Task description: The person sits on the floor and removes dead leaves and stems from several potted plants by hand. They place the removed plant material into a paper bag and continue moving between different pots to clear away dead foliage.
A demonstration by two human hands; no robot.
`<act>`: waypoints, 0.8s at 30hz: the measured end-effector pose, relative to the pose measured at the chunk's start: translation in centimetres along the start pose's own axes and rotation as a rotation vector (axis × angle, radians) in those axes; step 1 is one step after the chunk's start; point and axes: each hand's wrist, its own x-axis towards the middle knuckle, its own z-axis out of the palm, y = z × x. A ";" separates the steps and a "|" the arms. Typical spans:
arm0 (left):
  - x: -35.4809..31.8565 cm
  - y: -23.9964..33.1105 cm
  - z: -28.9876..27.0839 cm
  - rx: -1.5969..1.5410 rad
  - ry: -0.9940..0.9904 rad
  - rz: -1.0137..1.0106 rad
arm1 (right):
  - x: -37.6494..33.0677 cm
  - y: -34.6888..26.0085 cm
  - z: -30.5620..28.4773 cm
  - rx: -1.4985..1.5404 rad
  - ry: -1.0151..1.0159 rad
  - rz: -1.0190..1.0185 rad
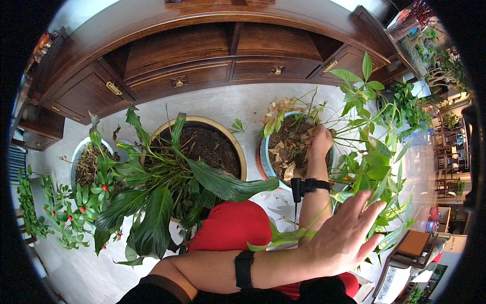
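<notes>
My left hand (pixel 344 233) reaches across to the right over my right forearm, its fingers spread, against the green leaves (pixel 372 177) of a tall potted plant. No object shows in it. My right hand (pixel 320 142) is down at the right inner side of a pale blue-rimmed pot (pixel 267 164). Its fingers are curled low beside the plant's thin stems; what they hold, if anything, is hidden. Dry brown leaves (pixel 288 169) lie on the soil there, and withered foliage (pixel 276 112) hangs over the far rim. Both wrists wear black bands.
A gold-rimmed pot (pixel 243 152) holds a large drooping leafy plant (pixel 152 202) left of centre. Farther left stand a pale pot (pixel 76 157) and a plant with red berries (pixel 82 209). A dark wooden cabinet (pixel 202 73) spans the far side. A loose green sprig (pixel 236 126) lies on the floor.
</notes>
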 end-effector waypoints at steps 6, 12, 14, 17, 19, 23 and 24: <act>0.0 0.0 -0.3 -0.008 0.000 -0.013 | -2.1 0.6 0.6 0.137 -0.055 0.171; -0.1 -0.1 -0.1 0.004 0.021 -0.002 | -1.2 2.1 1.2 0.269 -0.004 0.139; -0.1 -0.1 0.0 0.012 0.030 -0.001 | -1.0 2.5 1.2 0.269 0.002 0.156; -0.1 -0.1 -0.1 0.005 0.025 -0.003 | -0.6 3.4 0.8 0.330 -0.005 0.222; -0.1 -0.2 0.0 -0.013 0.013 -0.010 | -0.7 4.1 0.4 0.397 -0.004 0.303; -0.1 -0.2 -0.1 -0.012 0.005 0.001 | -2.2 5.7 -0.2 0.408 -0.011 0.347; -0.1 -0.2 -0.1 -0.016 0.014 0.006 | -3.0 6.1 -0.3 0.396 -0.039 0.339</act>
